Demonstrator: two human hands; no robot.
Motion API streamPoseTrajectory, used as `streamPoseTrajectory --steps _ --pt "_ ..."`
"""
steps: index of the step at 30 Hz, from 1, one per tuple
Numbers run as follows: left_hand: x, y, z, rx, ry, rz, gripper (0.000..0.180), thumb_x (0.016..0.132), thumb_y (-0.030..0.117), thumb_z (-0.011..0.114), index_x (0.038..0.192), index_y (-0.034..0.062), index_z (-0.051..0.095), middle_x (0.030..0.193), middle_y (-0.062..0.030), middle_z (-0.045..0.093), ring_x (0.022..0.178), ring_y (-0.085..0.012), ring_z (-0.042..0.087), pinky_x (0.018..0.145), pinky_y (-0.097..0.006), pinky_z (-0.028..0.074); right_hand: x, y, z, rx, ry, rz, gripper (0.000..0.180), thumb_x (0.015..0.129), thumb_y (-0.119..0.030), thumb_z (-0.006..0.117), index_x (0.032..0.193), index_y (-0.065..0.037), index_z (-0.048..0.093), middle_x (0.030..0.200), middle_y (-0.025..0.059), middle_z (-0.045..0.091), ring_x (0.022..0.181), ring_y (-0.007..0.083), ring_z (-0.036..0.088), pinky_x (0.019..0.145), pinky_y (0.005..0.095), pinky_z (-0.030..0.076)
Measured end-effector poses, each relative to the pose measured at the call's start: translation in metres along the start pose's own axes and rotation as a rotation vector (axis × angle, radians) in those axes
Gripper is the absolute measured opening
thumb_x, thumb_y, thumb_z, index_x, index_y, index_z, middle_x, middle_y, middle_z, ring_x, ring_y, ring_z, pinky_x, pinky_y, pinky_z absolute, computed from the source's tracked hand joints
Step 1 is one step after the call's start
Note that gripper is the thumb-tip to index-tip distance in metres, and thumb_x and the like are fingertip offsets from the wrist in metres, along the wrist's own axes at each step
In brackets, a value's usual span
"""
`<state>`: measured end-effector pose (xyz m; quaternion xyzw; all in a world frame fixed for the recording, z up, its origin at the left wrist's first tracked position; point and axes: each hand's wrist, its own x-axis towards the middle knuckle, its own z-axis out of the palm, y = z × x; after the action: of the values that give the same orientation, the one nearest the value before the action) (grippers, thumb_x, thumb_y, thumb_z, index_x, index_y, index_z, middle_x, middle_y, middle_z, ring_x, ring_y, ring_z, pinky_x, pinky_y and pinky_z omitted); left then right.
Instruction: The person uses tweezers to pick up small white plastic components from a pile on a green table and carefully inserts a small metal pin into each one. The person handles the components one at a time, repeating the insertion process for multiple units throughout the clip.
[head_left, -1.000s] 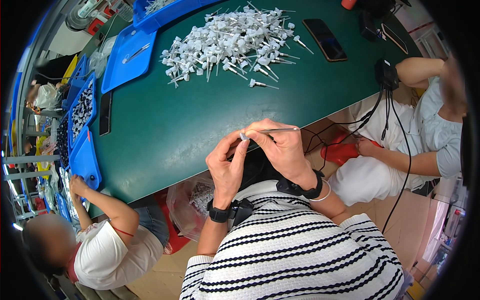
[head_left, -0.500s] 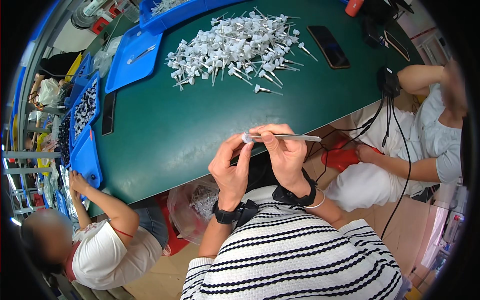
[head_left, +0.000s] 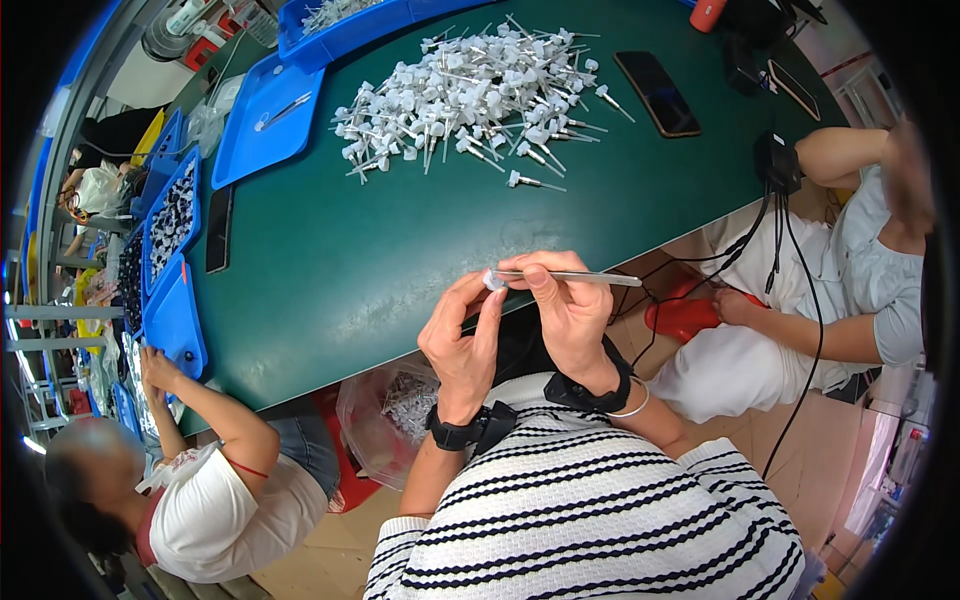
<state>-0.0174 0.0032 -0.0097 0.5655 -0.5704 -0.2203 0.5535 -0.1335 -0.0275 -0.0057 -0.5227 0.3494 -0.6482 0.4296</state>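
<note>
My left hand [head_left: 462, 338] pinches a small whitish plastic piece [head_left: 492, 280] between thumb and fingertips, above the table's near edge. In my right hand [head_left: 572, 320] is a pair of metal tweezers [head_left: 590, 277], held almost level, with the handle end pointing right. The tips meet the plastic piece; my fingers hide just how they touch it. Farther off on the green table lies a big heap of white plastic parts with thin metal stems [head_left: 470, 95]. One such part [head_left: 535, 181] lies apart at the heap's near side.
A blue tray [head_left: 245, 150] with a tool stands left of the heap, near a phone [head_left: 217, 230]. Another phone [head_left: 657, 92] lies right. A clear bag of parts [head_left: 365, 425] sits below the table edge. Co-workers sit left and right; black cables [head_left: 790, 240] hang at the right.
My hands stay almost in place, with the tweezers still at the plastic piece. The left co-worker's head has shifted slightly.
</note>
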Motion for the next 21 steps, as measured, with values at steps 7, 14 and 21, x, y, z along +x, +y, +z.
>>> streamPoseTrajectory --steps 7,14,21 --pt "-0.001 0.000 -0.001 -0.031 -0.021 -0.034 0.021 0.083 -0.003 0.069 0.104 -0.0028 0.066 0.100 -0.0141 0.069 0.085 -0.0181 0.069 0.073 -0.027 0.057 0.000 0.000 0.000 -0.039 0.011 -0.036 0.019 0.096 -0.012 0.059 0.095 0.006 0.065 0.089 0.0106 0.071 0.074 0.0134 0.067 0.065 0.0245 0.054" --pt "-0.008 -0.010 0.000 -0.377 -0.042 -0.296 0.021 0.087 -0.001 0.067 0.108 -0.0043 0.065 0.099 -0.0086 0.069 0.087 -0.0115 0.066 0.076 -0.022 0.054 0.000 0.001 -0.003 -0.113 -0.013 -0.045 0.015 0.093 -0.009 0.061 0.092 0.004 0.068 0.088 0.0099 0.071 0.071 0.0143 0.067 0.062 0.0251 0.053" --pt "-0.007 -0.008 -0.002 -0.478 -0.056 -0.351 0.022 0.088 -0.002 0.066 0.111 -0.0039 0.064 0.099 -0.0068 0.068 0.086 -0.0093 0.065 0.075 -0.020 0.052 0.001 0.001 -0.004 -0.142 -0.011 -0.036 0.013 0.092 -0.009 0.063 0.090 0.003 0.069 0.084 0.0092 0.071 0.066 0.0152 0.066 0.058 0.0258 0.052"
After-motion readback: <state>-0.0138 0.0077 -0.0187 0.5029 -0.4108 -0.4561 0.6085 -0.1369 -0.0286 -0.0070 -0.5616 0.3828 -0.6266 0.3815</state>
